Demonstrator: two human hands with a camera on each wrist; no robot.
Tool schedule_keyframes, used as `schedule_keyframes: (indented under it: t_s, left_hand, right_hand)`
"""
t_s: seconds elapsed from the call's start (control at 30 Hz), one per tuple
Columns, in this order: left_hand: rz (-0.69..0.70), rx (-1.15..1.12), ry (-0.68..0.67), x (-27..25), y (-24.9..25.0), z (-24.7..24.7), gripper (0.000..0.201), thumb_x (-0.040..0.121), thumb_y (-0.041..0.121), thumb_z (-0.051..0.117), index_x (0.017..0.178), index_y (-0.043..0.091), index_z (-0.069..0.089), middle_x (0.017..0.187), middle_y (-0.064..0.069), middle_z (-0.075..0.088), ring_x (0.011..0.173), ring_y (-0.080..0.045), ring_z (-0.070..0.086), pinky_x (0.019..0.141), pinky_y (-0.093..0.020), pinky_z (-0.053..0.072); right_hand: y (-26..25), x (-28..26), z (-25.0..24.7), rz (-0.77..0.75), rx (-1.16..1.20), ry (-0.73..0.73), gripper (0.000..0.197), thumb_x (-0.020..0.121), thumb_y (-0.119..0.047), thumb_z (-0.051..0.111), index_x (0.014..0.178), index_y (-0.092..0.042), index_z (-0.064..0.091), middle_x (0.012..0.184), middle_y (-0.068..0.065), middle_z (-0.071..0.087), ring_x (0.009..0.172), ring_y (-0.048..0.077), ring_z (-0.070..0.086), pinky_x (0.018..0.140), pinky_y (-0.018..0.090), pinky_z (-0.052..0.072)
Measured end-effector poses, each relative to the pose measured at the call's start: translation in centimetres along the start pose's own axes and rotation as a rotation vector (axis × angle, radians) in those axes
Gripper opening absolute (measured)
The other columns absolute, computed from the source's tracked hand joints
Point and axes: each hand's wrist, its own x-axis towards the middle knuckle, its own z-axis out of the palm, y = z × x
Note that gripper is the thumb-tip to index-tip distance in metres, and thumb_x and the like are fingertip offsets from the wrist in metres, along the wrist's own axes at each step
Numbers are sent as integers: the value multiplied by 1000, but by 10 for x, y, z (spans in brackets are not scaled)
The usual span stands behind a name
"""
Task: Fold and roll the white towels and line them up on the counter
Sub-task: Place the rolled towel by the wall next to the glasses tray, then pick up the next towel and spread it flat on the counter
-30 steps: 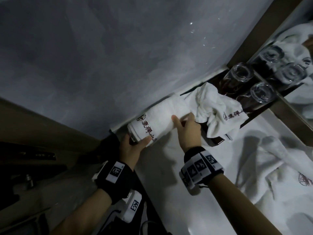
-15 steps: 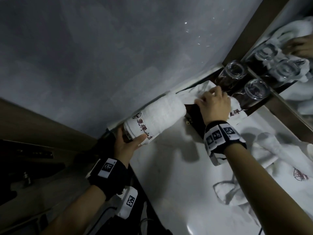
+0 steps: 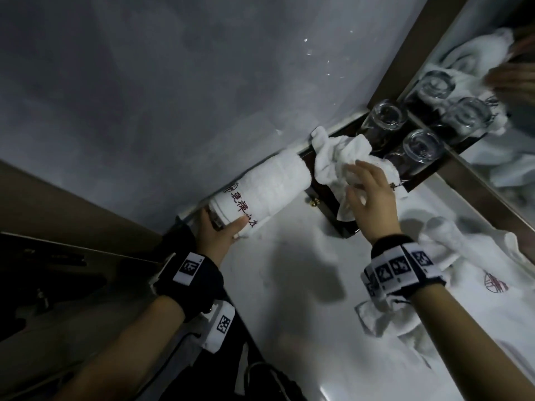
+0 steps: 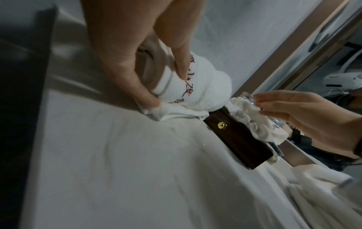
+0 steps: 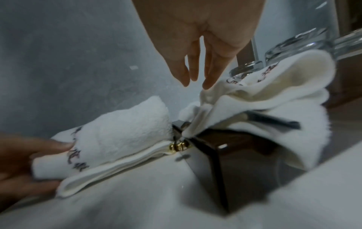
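Observation:
A rolled white towel with red lettering lies on the white counter against the grey wall. My left hand grips its near end, thumb under and fingers on top; the left wrist view shows the roll in that hand. A crumpled white towel lies draped over a dark wooden tray. My right hand is open just above it, fingers straight and holding nothing. The right wrist view shows its fingertips close to the crumpled towel, right of the roll.
Two upturned glasses stand on the tray behind the crumpled towel. A mirror runs along the right. More loose white towels lie on the counter at the right. The counter's edge drops off at the left.
My right hand left the roll and moved right to the crumpled towel on the tray, then opened above it. The left hand has stayed on the roll's end.

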Motion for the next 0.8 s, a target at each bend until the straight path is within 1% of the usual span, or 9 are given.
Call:
schedule_keyframes:
  t_s: [0.1, 0.2, 0.3, 0.37, 0.43, 0.53, 0.67, 0.73, 0.8]
  left_hand:
    - [-141, 101, -55, -8, -4, -5, 48, 79, 7, 70, 119, 3, 44, 104, -8, 55, 67, -14, 54, 56, -21, 53]
    - [-219, 205, -152, -28, -16, -7, 21, 84, 1, 62, 100, 4, 49, 91, -9, 52, 60, -16, 51, 47, -16, 50]
    - [-188, 371, -292, -51, -27, 1, 18, 86, -5, 54, 78, 11, 52, 75, -5, 53, 60, -15, 50, 55, -21, 47]
    - [-153, 485, -410, -68, -34, 13, 24, 86, -6, 53, 73, 14, 53, 70, -5, 54, 60, -15, 49, 59, -23, 43]
    - [-117, 573, -519, -84, -41, 28, 26, 85, -6, 52, 71, 15, 53, 66, -5, 53, 59, -14, 48, 58, -24, 40]
    - [-9, 688, -613, -109, -55, 55, 12, 84, -6, 53, 83, 4, 59, 67, -2, 52, 63, -12, 46, 58, -19, 38]
    - [145, 786, -654, -145, -70, 96, 25, 82, 3, 60, 107, -4, 57, 92, -9, 55, 81, -16, 51, 65, -10, 40]
    - [192, 830, -715, -162, -75, 117, 36, 81, 7, 64, 115, 1, 53, 101, -5, 47, 90, -22, 54, 79, -22, 43]
    - [209, 855, -772, -177, -79, 134, 46, 81, 8, 64, 123, 4, 48, 109, -5, 40, 102, -29, 55, 86, -26, 41]
  right_hand:
    - [9, -34, -11, -43, -18, -11, 35, 86, 4, 53, 120, -5, 58, 123, 12, 53, 106, 18, 54, 91, 26, 46]
    - [17, -64, -21, -5, -14, -25, 33, 83, 10, 54, 113, -3, 61, 114, 14, 56, 92, 21, 58, 87, 9, 42]
    - [23, -86, -29, 28, -60, -39, 35, 80, 14, 54, 110, -1, 63, 112, 18, 56, 99, 29, 58, 90, 21, 42]
    - [28, -99, -39, 16, -129, -37, 38, 73, 21, 53, 103, 2, 66, 111, 22, 56, 104, 36, 56, 89, 21, 38]
    - [33, -111, -52, 12, -213, -4, 38, 69, 22, 56, 100, 4, 67, 113, 26, 55, 106, 41, 54, 89, 32, 41]
    - [47, -132, -75, 72, -446, 55, 49, 64, 2, 75, 112, 0, 62, 127, 26, 49, 117, 45, 45, 95, 48, 34]
    - [66, -152, -89, 466, -445, -24, 88, 60, -41, 81, 135, -23, 39, 146, 16, 20, 135, 37, 18, 100, 58, 24]
    - [73, -156, -90, 524, -362, -29, 82, 64, -39, 80, 133, -21, 39, 144, 17, 22, 132, 37, 21, 97, 58, 30]
    - [78, -157, -90, 460, -329, -1, 58, 74, -27, 74, 122, -8, 49, 132, 24, 35, 123, 39, 30, 97, 47, 33]
